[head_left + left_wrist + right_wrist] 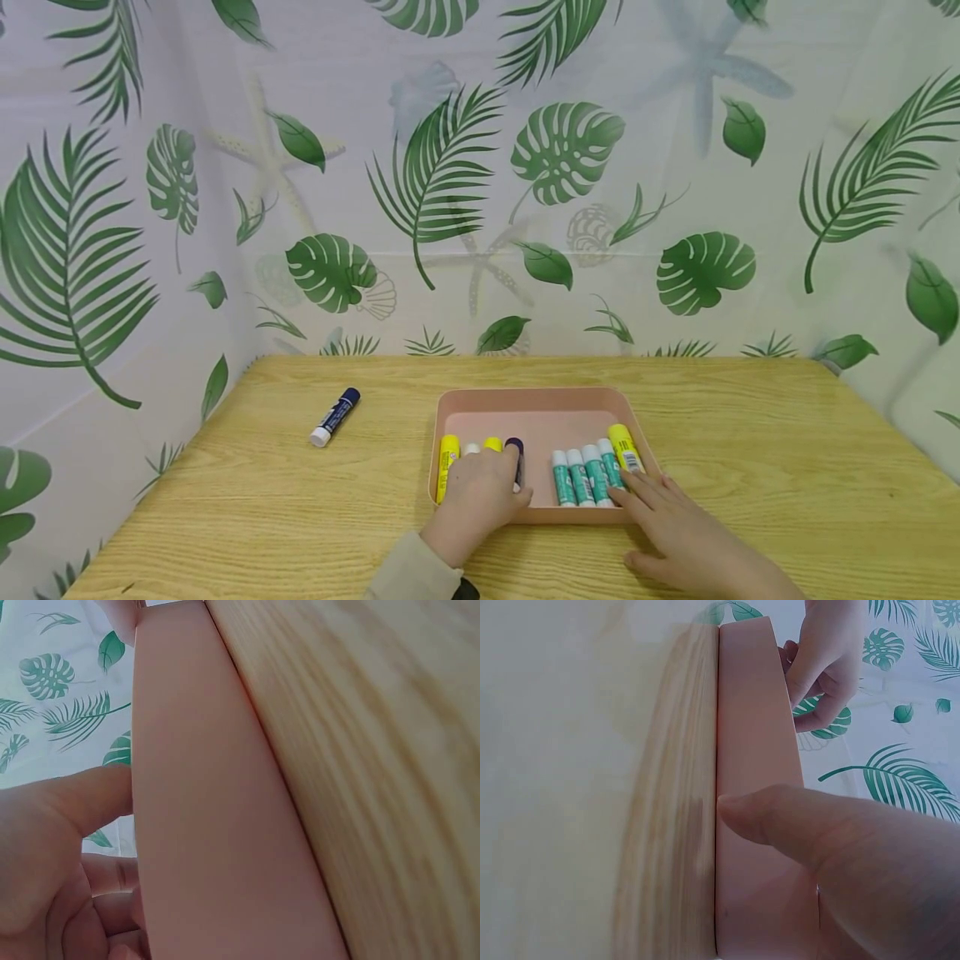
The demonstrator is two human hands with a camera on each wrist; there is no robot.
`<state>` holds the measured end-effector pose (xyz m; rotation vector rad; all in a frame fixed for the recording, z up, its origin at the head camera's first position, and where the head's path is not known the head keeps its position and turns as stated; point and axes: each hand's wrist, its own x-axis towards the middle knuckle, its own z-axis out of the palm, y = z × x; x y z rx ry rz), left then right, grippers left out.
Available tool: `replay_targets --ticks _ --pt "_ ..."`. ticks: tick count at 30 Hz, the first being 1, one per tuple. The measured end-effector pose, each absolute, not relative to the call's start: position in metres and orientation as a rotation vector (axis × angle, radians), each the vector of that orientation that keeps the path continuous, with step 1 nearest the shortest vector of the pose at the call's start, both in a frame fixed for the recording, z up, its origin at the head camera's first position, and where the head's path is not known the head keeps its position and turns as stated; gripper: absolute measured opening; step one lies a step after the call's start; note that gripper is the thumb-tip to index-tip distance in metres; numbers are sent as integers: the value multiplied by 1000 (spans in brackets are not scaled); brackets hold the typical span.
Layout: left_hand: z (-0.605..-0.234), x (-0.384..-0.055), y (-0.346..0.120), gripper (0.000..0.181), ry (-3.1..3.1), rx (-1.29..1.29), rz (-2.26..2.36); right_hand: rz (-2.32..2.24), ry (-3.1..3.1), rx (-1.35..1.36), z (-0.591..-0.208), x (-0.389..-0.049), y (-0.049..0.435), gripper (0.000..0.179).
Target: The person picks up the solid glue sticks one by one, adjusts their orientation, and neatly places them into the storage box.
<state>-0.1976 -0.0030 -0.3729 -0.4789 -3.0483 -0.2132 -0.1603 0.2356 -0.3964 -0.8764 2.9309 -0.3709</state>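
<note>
My left hand (pixel 480 493) reaches over the front wall of a shallow pink tray (pixel 540 516), its fingers bent down among the glue sticks. Thumb and index finger are at the two ends of a navy glue stick (pixel 518 468), pinching it. A yellow glue stick (pixel 447 467) lies left of the hand; a white cap (pixel 472 448) and another yellow one (pixel 492 444) show behind it. My right hand (pixel 678 525) rests at the tray's front right corner, fingers extended by the teal glue sticks (pixel 582 479) and a yellow glue stick (pixel 624 447). Its thumb (pixel 761 814) touches the outer front wall.
A navy glue stick with a white end (pixel 335 417) lies on the wooden table (pixel 247 508), left of the tray. A leaf-patterned cloth (pixel 465 208) hangs behind the table and along its sides.
</note>
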Motion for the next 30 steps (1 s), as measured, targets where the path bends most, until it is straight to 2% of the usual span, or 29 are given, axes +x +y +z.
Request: replay_targets --ticks 14,17,23,30 --pt "-373 -197 -4 39 -3041 -497 -140 -356 2937 -862 -397 -159 235 67" --pt "-370 -198 -8 33 -2973 -540 -145 -362 2935 -881 -396 -159 236 67" --pt "-363 -208 -26 20 -2686 -619 -288 -380 2919 -842 -396 -159 235 67" --pt "-356 -222 -53 21 -2606 -535 -374 -367 2922 -810 -395 -160 235 68"
